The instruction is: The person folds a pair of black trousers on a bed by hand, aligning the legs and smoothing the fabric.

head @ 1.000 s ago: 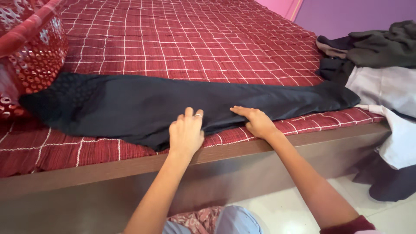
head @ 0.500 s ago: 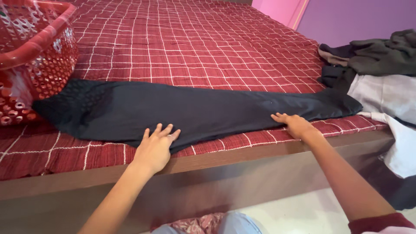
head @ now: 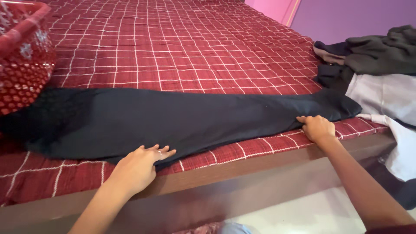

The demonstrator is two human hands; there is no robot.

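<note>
Nearest the camera runs the brown wooden bed frame (head: 242,169), its edge just under both wrists. The person's left hand (head: 138,167) lies palm-down at the near hem of a long black garment (head: 173,119), fingers held loosely together and flat on the cloth, a ring on one of them. The right hand (head: 317,128) sits well apart from it, toward the narrow end of the garment, fingers curled down onto the fabric's edge; whether they pinch it or only press cannot be told.

The garment is stretched lengthwise along the front of the bed, on a red checked bedspread (head: 186,47). It looks thin, soft and light, lying limp and following the surface, so it would likely fold and slide easily and sag wherever unsupported. The near hem and the two ends seem the natural places to grip.

Farther off, a red perforated laundry basket (head: 21,65) stands at the left, touching the garment's wide end. At the right a pile of dark and white clothes (head: 377,65) spills over the bed's corner.
</note>
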